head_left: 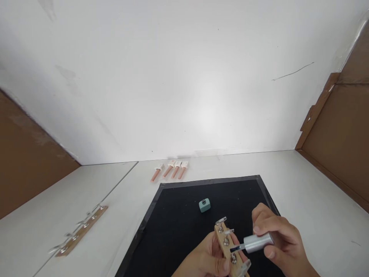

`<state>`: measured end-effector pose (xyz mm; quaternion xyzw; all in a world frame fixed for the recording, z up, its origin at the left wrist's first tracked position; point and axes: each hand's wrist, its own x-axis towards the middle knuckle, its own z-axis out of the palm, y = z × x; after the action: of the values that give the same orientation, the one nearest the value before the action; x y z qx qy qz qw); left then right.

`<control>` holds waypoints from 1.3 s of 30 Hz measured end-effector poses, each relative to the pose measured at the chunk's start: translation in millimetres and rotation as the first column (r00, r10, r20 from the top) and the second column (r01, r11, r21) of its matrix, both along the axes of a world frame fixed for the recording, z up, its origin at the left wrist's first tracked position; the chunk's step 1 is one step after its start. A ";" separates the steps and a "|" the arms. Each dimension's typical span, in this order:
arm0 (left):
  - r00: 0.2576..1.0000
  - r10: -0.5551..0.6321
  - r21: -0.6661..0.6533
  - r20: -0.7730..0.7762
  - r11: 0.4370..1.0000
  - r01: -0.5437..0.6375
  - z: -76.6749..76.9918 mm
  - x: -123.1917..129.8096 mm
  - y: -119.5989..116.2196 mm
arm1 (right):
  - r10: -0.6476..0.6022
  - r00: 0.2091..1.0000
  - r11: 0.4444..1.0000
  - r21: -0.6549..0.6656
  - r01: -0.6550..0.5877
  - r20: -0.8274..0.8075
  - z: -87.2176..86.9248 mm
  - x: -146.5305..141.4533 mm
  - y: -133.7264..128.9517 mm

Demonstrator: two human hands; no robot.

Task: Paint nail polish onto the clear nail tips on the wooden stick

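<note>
Silver-coloured and cylindrical, the brush handle (256, 242) is gripped between the thumb and fingers of the right hand (284, 236), its dark-tipped brush (236, 248) pointing leftward across a wooden strip (220, 239). The left hand (209, 257) is closed around that strip, which it holds up over the black mat (178, 223). The strip's long axis runs from its far end, at the upper left, down toward the wearer's right, so the brush lies crosswise to it, just above the third metal mount (234, 258). Whether the bristles touch anything there cannot be told. Clear tips stand on the strip, two near its far end and a larger one at its near end, below the brush. Beyond the strip's far end, slightly left, a teal bottle (204, 206) sits on the mat, apart from both hands; the left hand's strip is nearest it. A second strip (82, 232) rests well to the left on the white table (128, 200).
</note>
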<state>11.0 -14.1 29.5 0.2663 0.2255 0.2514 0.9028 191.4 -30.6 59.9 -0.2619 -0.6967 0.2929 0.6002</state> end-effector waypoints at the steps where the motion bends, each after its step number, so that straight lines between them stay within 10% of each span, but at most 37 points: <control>1: 1.000 0.000 -0.005 0.002 1.000 0.000 0.5 0.3 -0.1 | 0.002 1.000 1.000 0.000 -0.002 0.011 -0.2 0.3 -0.1; 39: 0.999 0.001 0.009 0.035 1.000 -0.002 5.3 -7.4 -3.3 | -0.130 0.991 0.990 -0.055 0.129 -0.024 -4.4 4.9 -0.8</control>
<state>3.6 -17.4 34.8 0.2656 0.2087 0.2577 0.9053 196.3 -31.4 55.5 -0.3185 -0.6619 0.2756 0.6201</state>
